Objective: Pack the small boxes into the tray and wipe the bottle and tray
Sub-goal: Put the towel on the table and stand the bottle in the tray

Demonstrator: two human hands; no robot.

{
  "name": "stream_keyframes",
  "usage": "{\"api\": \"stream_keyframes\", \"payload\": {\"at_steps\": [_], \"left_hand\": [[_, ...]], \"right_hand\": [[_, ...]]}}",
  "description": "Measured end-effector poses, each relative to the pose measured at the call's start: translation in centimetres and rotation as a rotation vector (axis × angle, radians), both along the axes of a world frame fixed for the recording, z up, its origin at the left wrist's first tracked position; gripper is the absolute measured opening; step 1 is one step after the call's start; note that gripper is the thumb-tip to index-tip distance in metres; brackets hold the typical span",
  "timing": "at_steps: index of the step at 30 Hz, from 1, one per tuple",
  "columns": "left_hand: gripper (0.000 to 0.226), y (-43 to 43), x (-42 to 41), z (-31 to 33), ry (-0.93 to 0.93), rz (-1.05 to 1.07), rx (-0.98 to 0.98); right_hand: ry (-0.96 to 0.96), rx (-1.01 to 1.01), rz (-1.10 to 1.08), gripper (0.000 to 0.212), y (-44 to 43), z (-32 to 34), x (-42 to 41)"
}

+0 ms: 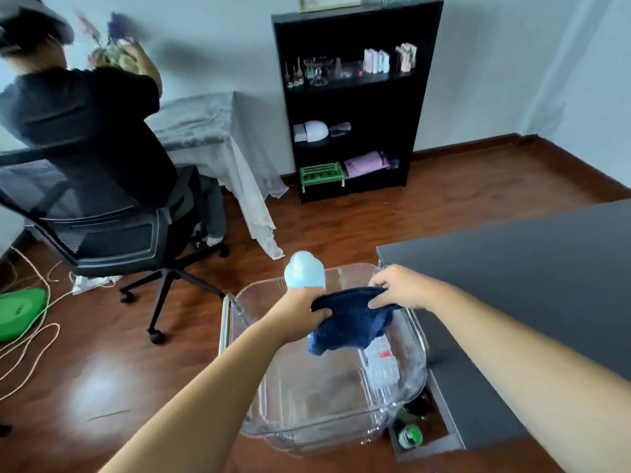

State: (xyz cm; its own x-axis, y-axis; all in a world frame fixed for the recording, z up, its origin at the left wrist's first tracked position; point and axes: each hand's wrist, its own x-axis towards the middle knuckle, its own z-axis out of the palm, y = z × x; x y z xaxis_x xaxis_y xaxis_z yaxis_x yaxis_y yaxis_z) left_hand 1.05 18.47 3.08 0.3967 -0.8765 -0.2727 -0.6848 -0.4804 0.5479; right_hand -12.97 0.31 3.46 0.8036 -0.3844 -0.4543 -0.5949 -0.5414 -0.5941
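A clear plastic tray (pixel 266 397) sits on a chrome-framed stand in front of me. Small white boxes (pixel 382 363) lie along its right side. A pale blue bottle (pixel 305 270) stands upright at the tray's far side, and my left hand (pixel 300 314) grips its lower part while also pinching one end of a dark blue cloth (pixel 348 327). My right hand (pixel 397 286) holds the cloth's other end above the tray. The cloth hangs between both hands and hides part of the boxes.
A dark grey table (pixel 519 285) borders the tray on the right. Bottles (pixel 411 435) stand on the floor between the table and tray. A person sits on an office chair (pixel 102 233) at left; a black shelf (pixel 355 97) stands against the wall. Cables (pixel 37 332) lie on the floor.
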Motion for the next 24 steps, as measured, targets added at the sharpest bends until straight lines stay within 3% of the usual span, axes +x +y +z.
{"api": "stream_keyframes", "payload": {"at_steps": [5, 9, 13, 17, 19, 21, 24], "left_hand": [[0.009, -6.0, -3.2, 4.5, -0.043, -0.100, -0.192], [0.019, -10.2, -7.7, 6.5, 0.002, -0.240, -0.237], [0.012, -12.8, -11.8, 6.2, 0.121, -0.344, -0.176], [0.015, -13.7, -15.1, 3.5, 0.427, -0.328, -0.005], [0.015, -14.1, -16.7, 1.4, 0.495, -0.328, 0.078], [0.010, -14.4, -17.6, -0.7, 0.480, -0.314, 0.119], [0.008, -14.8, -18.3, -3.3, 0.251, -0.276, 0.093]], "right_hand": [[-0.146, 0.034, -0.258, 0.005, -3.9, 5.1, -6.3], [-0.193, 0.066, -0.411, 0.004, -6.1, 6.0, -12.3], [-0.120, 0.064, -0.475, 0.005, -7.5, 5.7, -17.8], [0.052, 0.130, -0.415, 0.004, -8.7, 5.3, -21.6], [0.112, 0.160, -0.417, 0.007, -9.1, 4.4, -22.8], [0.172, 0.129, -0.392, 0.008, -9.4, 3.1, -22.7], [0.219, 0.026, -0.352, 0.002, -9.7, 0.1, -21.4]]}}
